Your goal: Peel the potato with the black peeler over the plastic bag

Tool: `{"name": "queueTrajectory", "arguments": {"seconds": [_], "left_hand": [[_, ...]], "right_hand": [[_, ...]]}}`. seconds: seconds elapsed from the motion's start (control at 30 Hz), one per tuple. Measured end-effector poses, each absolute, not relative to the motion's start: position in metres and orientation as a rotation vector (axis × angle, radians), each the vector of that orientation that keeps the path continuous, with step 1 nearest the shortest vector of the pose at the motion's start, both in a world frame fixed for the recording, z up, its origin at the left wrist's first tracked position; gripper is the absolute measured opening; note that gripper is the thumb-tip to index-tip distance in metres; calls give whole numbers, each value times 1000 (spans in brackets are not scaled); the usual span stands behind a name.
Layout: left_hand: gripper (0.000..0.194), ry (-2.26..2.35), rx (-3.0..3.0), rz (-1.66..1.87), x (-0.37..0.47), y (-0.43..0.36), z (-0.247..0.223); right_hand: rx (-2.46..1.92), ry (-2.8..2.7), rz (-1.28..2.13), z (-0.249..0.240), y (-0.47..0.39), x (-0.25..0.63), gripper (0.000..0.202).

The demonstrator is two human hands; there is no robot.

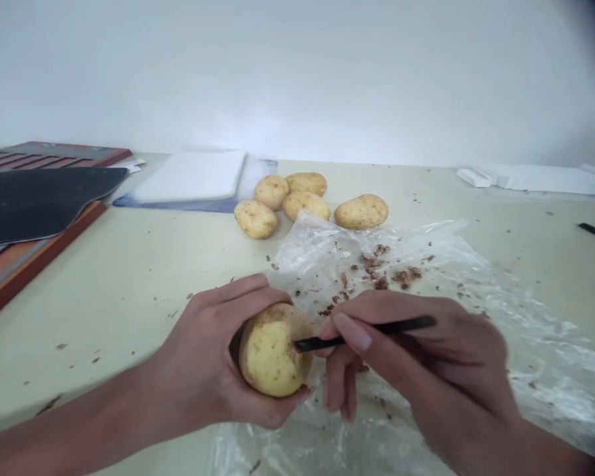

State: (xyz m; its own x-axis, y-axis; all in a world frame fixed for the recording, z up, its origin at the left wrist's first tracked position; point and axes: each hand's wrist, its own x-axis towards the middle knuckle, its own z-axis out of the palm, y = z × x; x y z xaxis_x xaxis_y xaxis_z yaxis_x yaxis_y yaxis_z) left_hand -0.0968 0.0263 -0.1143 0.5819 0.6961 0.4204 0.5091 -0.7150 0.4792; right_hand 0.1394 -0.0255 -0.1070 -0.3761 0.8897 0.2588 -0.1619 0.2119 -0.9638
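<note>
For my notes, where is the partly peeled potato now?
In the head view, the potato is below centre, slightly left, in the left hand, against the black tool in the right hand.

Passable gap over the table (143,264) between left hand (213,350) and rack (59,250); potatoes (306,206) in the way farther ahead, crumpled plastic (446,258) spread below right hand (453,350).
</note>
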Motion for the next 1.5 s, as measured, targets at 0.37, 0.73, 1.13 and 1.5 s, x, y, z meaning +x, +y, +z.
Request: {"name": "queueTrajectory", "arguments": {"seconds": [0.37,0.73,1.13,1.5], "left_hand": [[55,1002,2494,880,-96,26,-116],[52,1036,2517,901,-92,25,-112],[57,1046,2563,898,-94,25,-111],[57,1019,2576,886,-92,25,-113]], "right_hand": [[-742,-1486,1363,-104,-25,139,26],[-805,-1480,1246,-107,-24,141,32],[-746,-1381,1289,-107,-23,144,30],[-644,-1392,1388,-112,-23,146,19]]}}
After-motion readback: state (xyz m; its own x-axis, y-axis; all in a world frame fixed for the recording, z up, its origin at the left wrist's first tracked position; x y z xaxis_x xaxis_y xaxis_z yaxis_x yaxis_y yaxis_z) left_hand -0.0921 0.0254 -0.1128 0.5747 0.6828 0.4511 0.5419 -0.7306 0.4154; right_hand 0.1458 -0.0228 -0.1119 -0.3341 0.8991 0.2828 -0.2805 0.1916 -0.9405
